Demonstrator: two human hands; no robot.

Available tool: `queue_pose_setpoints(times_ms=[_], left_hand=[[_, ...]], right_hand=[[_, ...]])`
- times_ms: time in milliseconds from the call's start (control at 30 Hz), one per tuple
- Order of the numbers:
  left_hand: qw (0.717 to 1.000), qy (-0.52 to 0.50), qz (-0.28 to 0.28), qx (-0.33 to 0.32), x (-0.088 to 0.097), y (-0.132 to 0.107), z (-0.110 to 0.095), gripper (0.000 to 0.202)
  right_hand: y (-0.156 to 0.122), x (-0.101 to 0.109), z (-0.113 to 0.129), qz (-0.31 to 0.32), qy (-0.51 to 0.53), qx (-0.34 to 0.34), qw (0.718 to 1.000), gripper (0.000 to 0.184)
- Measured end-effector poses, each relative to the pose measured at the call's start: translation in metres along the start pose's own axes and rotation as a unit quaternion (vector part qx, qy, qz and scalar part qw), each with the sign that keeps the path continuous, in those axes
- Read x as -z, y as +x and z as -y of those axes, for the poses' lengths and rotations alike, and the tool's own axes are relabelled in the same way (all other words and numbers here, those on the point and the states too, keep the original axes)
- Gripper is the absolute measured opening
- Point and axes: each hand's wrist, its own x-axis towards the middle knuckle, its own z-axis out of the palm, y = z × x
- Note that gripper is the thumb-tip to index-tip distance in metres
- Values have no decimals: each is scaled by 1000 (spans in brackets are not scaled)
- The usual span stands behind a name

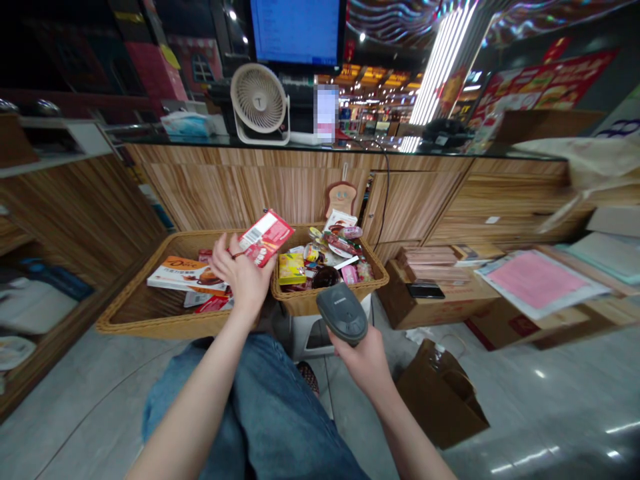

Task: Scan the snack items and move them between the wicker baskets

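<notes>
In my left hand (243,277) is a red snack box (267,238), its white barcode panel facing up. It is held above the gap between two woven baskets. My right hand (364,353) grips a dark grey barcode scanner (343,312) from below, its head toward the right basket. Inside the left basket (135,293) lie an orange-and-white Dove chocolate box (190,275) and some red packets (215,304). Packed into the right basket (305,304) are mixed sweets, among them a yellow box (292,268) and a white box (341,221).
A wooden counter (250,183) stands ahead, bearing a white fan (260,100) and a monitor (299,30). On the right are cardboard boxes (415,310) with a black phone (426,291) on top. A brown paper bag (440,393) stands on the floor.
</notes>
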Motion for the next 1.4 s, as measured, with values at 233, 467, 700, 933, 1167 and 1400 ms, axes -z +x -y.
queue_pose_setpoints(times_ms=[233,467,700,933,1167,1400], left_hand=[[995,7,22,-95,3,-4,-5,92],[963,50,188,-184,-18,8,1,88],[847,201,382,-308,-50,48,-20,95],[803,237,453,-307,-77,55,-29,101],[853,185,388,-297,-58,48,-29,100],[931,27,228,-285,-28,29,-14,92]], right_hand=[[-1,2,-3,-4,-1,1,1000,24],[-1,5,-6,-1,9,-1,1000,24],[2,9,-10,0,4,-10,1000,23],[3,12,-12,1,2,-8,1000,23],[2,13,-11,1,9,-10,1000,25],[1,14,-11,-3,16,-7,1000,22]])
